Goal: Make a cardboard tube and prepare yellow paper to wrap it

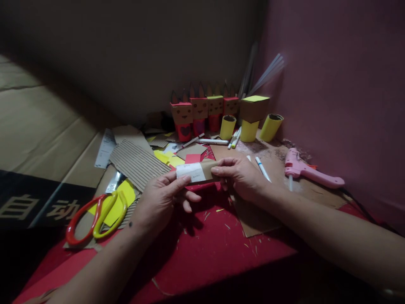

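Observation:
A short strip of brown cardboard (pixel 207 170) with a white printed label on its left part is stretched between my two hands above the red tabletop. My left hand (pixel 166 192) pinches the labelled end, thumb on top, with its lower fingers curled loosely beneath. At the other end, my right hand (pixel 242 177) grips the strip between thumb and fingers. Corrugated cardboard (pixel 139 164) lies just beyond my left hand. To the left rest scissors (pixel 107 209) with one red and one yellow handle, over yellow paper.
Several cardboard figures (pixel 183 114) with drawn faces stand at the back. Near them are yellow tubes (pixel 228 127) and markers (pixel 213 142). A pink glue gun (pixel 308 169) lies at right. A large carton (pixel 47 139) leans at left; a wall (pixel 341 84) rises behind.

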`<state>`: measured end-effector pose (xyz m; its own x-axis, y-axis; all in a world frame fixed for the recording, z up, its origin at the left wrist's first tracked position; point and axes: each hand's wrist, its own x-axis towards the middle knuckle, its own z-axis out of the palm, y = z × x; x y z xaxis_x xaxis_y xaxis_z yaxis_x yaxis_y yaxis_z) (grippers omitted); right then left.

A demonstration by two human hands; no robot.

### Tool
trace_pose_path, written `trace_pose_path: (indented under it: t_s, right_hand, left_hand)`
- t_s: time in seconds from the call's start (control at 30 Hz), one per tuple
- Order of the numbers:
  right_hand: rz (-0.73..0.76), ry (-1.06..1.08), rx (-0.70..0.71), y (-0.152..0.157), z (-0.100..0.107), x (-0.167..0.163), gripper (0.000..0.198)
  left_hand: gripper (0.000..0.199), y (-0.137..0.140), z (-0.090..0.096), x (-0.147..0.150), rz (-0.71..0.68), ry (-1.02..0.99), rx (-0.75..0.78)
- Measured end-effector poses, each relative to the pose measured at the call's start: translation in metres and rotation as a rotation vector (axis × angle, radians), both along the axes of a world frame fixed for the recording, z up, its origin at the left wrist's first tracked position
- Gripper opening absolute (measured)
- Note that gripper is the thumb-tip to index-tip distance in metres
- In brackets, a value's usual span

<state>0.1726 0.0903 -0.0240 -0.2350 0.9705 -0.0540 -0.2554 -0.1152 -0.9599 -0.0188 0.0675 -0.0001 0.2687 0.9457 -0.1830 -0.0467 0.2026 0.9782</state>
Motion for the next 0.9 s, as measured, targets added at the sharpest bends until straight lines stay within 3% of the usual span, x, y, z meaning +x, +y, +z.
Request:
trace_pose_path:
  t_s: [0.1,0.2,0.27,0.4,0.47,0.63,0.77,0.9]
  right_hand:
    - [-0.108,0.005,0.023,0.000,0.008,0.004,0.018]
    - [-0.215,-0.013,0.191,0.000,0.018,0.009,0.010]
    - [-0.055,0.014,0.261,0.000,0.021,0.010,0.016]
    - [0.470,0.164,0.102,-0.003,0.016,0.007,0.048]
    - [0.550,0.195,0.061,-0.004,0.012,0.006,0.049]
    - [0.407,0.207,0.050,-0.005,0.009,0.006,0.026]
    - [0.271,0.209,0.145,-0.008,0.011,0.004,0.018]
    - [0.139,0.258,0.269,-0.010,0.011,0.000,0.014]
  left_hand:
    - [0.021,-0.001,0.004,-0.003,0.006,0.026,0.034]
    - [0.019,0.000,0.009,-0.008,-0.074,0.039,0.028]
    - [0.019,0.000,0.010,-0.011,-0.164,0.016,-0.001]
    - [0.029,0.002,0.005,-0.012,-0.274,-0.076,-0.007]
    - [0.035,0.003,0.000,-0.013,-0.299,-0.140,0.007]
    - [0.036,0.002,0.003,-0.013,-0.168,-0.335,0.047]
    - [0.013,0.003,0.009,-0.008,-0.051,-0.304,0.054]
    - [0.046,0.008,-0.001,-0.005,-0.011,-0.171,0.102]
